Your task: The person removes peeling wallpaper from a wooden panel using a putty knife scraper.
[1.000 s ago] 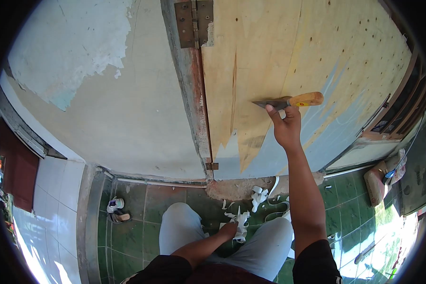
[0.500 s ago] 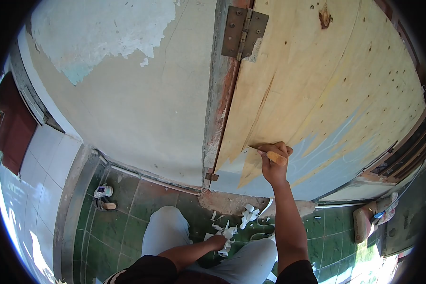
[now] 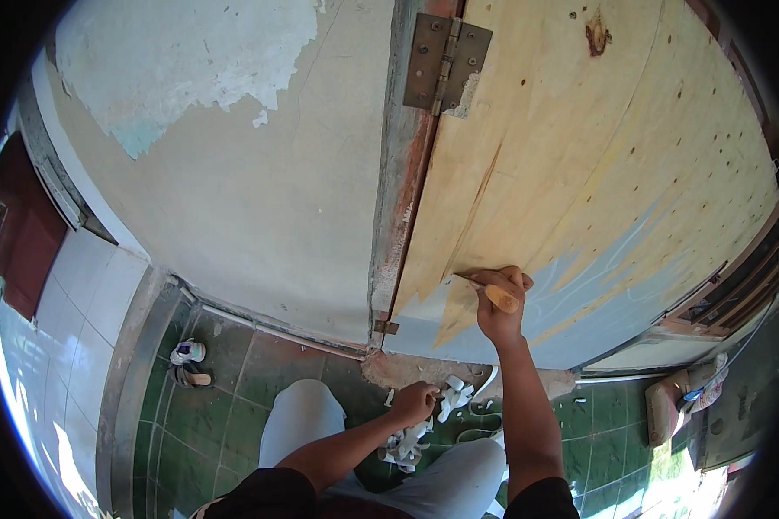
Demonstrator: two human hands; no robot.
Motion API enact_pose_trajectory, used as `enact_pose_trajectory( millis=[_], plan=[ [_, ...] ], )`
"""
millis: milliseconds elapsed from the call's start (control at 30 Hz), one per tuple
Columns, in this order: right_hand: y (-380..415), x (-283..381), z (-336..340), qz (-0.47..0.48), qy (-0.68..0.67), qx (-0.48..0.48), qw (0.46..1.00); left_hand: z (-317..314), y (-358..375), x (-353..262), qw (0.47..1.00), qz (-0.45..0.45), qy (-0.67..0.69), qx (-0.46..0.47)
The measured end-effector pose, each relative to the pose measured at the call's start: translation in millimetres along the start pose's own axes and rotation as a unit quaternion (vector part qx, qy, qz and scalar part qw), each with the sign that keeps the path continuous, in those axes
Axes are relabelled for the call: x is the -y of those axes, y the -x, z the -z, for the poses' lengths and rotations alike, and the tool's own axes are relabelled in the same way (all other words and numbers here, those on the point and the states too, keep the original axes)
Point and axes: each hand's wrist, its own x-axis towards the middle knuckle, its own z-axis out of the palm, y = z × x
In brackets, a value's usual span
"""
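My right hand [image 3: 500, 303] is closed around the handle of a wooden-handled blade [image 3: 502, 299]. The narrow dark tip points left and meets the door panel [image 3: 511, 208], where bare yellowish wood borders a patch of light blue coating. My left hand [image 3: 417, 405] is raised between my knees, its fingers curled in. Whether they hold anything is hidden. Right beside those fingers are curled white peelings [image 3: 455, 396], and a heap of white strips [image 3: 404, 448] lies just below the hand.
A metal hinge [image 3: 446, 62] joins the door to its worn frame, and a small lower hinge [image 3: 386, 327] sits near the floor. Shoes [image 3: 189, 363] stand on the green tiles at left. A block-like object [image 3: 666, 406] lies at right. The wall [image 3: 234, 216] has flaking paint.
My left hand has risen from the heap of white strips towards the door. My right hand and the blade have shifted very slightly down and left.
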Motion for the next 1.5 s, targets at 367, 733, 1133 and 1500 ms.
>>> enact_pose_trajectory(
  millis=[367, 733, 1133, 1500],
  plan=[
    [-2.0, -0.3, 1.8, 0.028, 0.017, 0.014, 0.999, 135.0, -110.1, -88.0, 0.927, -0.019, 0.187, -0.323],
    [9.1, -1.0, -5.3, 0.027, 0.026, 0.023, 0.999, 142.5, -119.5, -108.3, 0.899, -0.133, 0.044, -0.415],
    [8.8, -4.8, 8.2, 0.013, -0.014, 0.073, 0.997, 150.5, -139.9, -110.4, 0.871, 0.079, 0.432, -0.220],
    [-26.9, 9.1, 42.1, -0.235, -0.227, 0.011, 0.945, 167.9, -140.3, -143.8, 0.827, 0.132, 0.518, -0.175]
  ],
)
